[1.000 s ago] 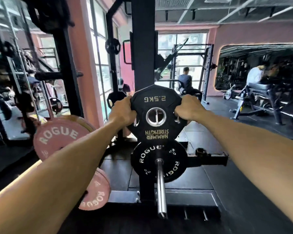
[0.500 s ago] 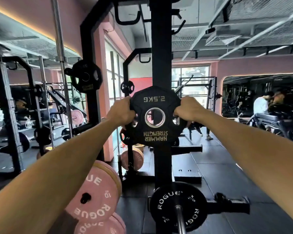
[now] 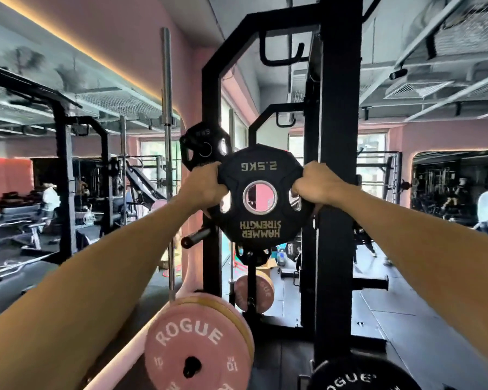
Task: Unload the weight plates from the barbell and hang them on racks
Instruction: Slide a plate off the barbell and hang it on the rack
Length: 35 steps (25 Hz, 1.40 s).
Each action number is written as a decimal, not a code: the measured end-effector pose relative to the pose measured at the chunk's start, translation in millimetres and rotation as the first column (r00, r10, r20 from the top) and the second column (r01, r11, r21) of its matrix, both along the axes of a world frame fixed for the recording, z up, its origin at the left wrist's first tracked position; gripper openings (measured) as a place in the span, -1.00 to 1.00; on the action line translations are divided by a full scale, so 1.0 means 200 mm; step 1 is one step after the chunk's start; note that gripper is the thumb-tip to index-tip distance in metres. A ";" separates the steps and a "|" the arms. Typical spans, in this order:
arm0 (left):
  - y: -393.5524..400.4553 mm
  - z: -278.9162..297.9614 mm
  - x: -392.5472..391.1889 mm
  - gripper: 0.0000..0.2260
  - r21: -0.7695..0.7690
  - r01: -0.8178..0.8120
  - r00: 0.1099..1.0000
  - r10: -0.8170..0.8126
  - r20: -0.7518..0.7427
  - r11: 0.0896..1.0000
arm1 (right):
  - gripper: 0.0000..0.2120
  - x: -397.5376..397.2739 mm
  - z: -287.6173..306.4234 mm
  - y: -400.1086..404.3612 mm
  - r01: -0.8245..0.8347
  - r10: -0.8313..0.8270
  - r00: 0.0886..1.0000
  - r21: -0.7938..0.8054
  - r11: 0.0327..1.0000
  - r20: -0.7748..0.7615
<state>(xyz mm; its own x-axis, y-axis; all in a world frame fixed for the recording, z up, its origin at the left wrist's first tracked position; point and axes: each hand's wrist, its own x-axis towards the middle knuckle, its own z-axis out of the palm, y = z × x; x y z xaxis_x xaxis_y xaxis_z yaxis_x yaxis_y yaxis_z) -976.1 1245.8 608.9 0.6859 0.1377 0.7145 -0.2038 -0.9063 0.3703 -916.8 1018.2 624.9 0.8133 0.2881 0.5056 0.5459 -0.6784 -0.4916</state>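
Fingertips of left hand (image 3: 206,187) and right hand (image 3: 316,184) hidden behind 2.5 kg plate (image 3: 261,197). Black Rogue plate (image 3: 361,375) cut off by bottom edge. Pink Rogue plate (image 3: 197,347) cropped below. Lettering on upper racked plate (image 3: 202,146) blurred, unreadable.

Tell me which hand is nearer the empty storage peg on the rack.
Left. The left hand holds the plate's side just above the peg; the right hand holds the far side.

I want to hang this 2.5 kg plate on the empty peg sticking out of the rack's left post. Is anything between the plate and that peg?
Nothing visible blocks it. The plate, in the left hand and right hand, is up and to the right of the bare peg. Another black plate hangs higher on that post, clear of the path.
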 end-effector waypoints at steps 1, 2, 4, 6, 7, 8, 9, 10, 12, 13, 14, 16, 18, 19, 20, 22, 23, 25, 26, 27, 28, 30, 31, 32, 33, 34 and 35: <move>0.10 0.01 -0.01 -0.72 0.009 0.002 1.000 -0.002 -0.002 1.000 | -0.83 -0.01 0.00 0.11 0.007 -0.007 1.000 -0.011 1.000 0.015; 0.21 0.01 -0.02 -0.70 0.018 0.000 1.000 0.000 -0.011 1.000 | -0.80 -0.02 0.00 0.22 0.023 -0.022 0.999 -0.031 0.999 0.035; 0.44 0.03 -0.04 -0.61 0.043 -0.002 1.000 0.003 -0.024 0.999 | -0.79 -0.05 0.01 0.45 0.043 -0.041 0.998 -0.040 0.998 0.050; 0.66 0.05 -0.06 -0.56 0.087 0.005 0.999 -0.002 -0.035 0.996 | -0.78 -0.07 0.02 0.67 0.059 -0.058 0.997 -0.013 0.998 0.043; 0.76 0.06 -0.06 -0.58 0.095 0.006 0.999 -0.002 -0.037 0.995 | -0.78 -0.08 0.03 0.76 0.067 -0.067 0.997 -0.008 0.998 0.046; 0.86 0.08 -0.06 -0.64 0.088 0.005 0.999 -0.001 -0.039 0.996 | -0.78 -0.08 0.04 0.87 0.072 -0.072 0.996 -0.004 0.997 0.044; 0.96 0.09 -0.05 -0.71 0.079 0.009 0.999 -0.006 -0.033 0.997 | -0.78 -0.09 0.05 0.96 0.074 -0.074 0.996 0.000 0.997 0.046; 1.05 0.11 -0.04 -0.74 0.068 0.013 1.000 -0.011 -0.026 0.998 | -0.79 -0.08 0.06 1.04 0.072 -0.072 0.996 0.004 0.997 0.050; 1.20 0.14 0.00 -0.73 0.072 0.030 1.000 -0.029 -0.010 0.997 | -0.85 -0.05 0.09 1.19 0.070 -0.071 0.996 0.020 0.997 0.058; 1.27 0.16 0.02 -0.72 0.083 0.037 0.999 -0.037 0.000 0.996 | -0.86 -0.03 0.11 1.26 0.072 -0.073 0.996 0.032 0.997 0.058; 1.33 0.18 0.04 -0.71 0.095 0.038 0.999 -0.039 0.004 0.995 | -0.84 -0.01 0.13 1.31 0.076 -0.079 0.995 0.044 0.996 0.057; 1.42 0.23 0.09 -0.71 0.117 0.042 0.999 -0.045 0.018 0.992 | -0.83 0.02 0.17 1.39 0.089 -0.092 0.993 0.039 0.995 0.079; 1.49 0.29 0.15 -0.72 0.121 0.055 0.997 -0.060 0.038 0.991 | -0.88 0.05 0.23 1.45 0.118 -0.120 0.984 0.024 0.993 0.129; 1.52 0.33 0.18 -0.70 0.121 0.062 0.996 -0.068 0.051 0.991 | -0.89 0.07 0.27 1.48 0.118 -0.123 0.982 0.039 0.992 0.142; 1.54 0.37 0.21 -0.66 0.111 0.066 0.995 -0.074 0.064 0.992 | -0.87 0.10 0.32 1.50 0.113 -0.121 0.981 0.060 0.992 0.150; 1.56 0.45 0.27 -0.61 0.077 0.078 0.992 -0.085 0.089 0.994 | -0.84 0.15 0.40 1.53 0.113 -0.126 0.975 0.078 0.991 0.181; 1.57 0.49 0.30 -0.59 0.065 0.083 0.991 -0.089 0.095 0.994 | -0.83 0.18 0.44 1.55 0.113 -0.127 0.974 0.084 0.990 0.189; 1.58 0.57 0.38 -0.57 0.046 0.089 0.990 -0.093 0.103 0.995 | -0.83 0.25 0.51 1.57 0.098 -0.119 0.977 0.121 0.988 0.177; 1.59 0.61 0.43 -0.57 0.038 0.086 0.990 -0.090 0.110 0.996 | -0.82 0.30 0.54 1.58 0.103 -0.124 0.978 0.129 0.986 0.167; 1.60 0.64 0.49 -0.58 0.038 0.080 0.989 -0.084 0.121 0.996 | -0.82 0.35 0.58 1.60 0.115 -0.135 0.976 0.124 0.986 0.169; 1.62 0.67 0.55 -0.59 0.040 0.074 0.989 -0.079 0.126 0.996 | -0.81 0.40 0.61 1.60 0.125 -0.145 0.973 0.117 0.985 0.182; 1.64 0.73 0.67 -0.59 0.043 0.074 0.988 -0.079 0.133 0.996 | -0.83 0.53 0.69 1.62 0.132 -0.155 0.962 0.116 0.984 0.224; 1.65 0.76 0.73 -0.58 0.043 0.080 0.987 -0.086 0.136 0.996 | -0.84 0.58 0.71 1.63 0.137 -0.160 0.957 0.109 0.985 0.241; 1.66 0.78 0.78 -0.57 0.043 0.087 0.986 -0.092 0.138 0.995 | -0.84 0.64 0.73 1.64 0.140 -0.162 0.954 0.103 0.985 0.253; 1.67 0.80 0.85 -0.57 0.046 0.088 0.986 -0.094 0.139 0.995 | -0.83 0.70 0.75 1.65 0.138 -0.159 0.952 0.096 0.986 0.261; 1.69 0.81 0.91 -0.57 0.050 0.083 0.987 -0.089 0.136 0.995 | -0.83 0.76 0.76 1.66 0.130 -0.149 0.954 0.089 0.988 0.259; 1.71 0.82 0.97 -0.58 0.055 0.070 0.988 -0.077 0.133 0.996 | -0.82 0.82 0.77 1.68 0.118 -0.135 0.958 0.080 0.990 0.255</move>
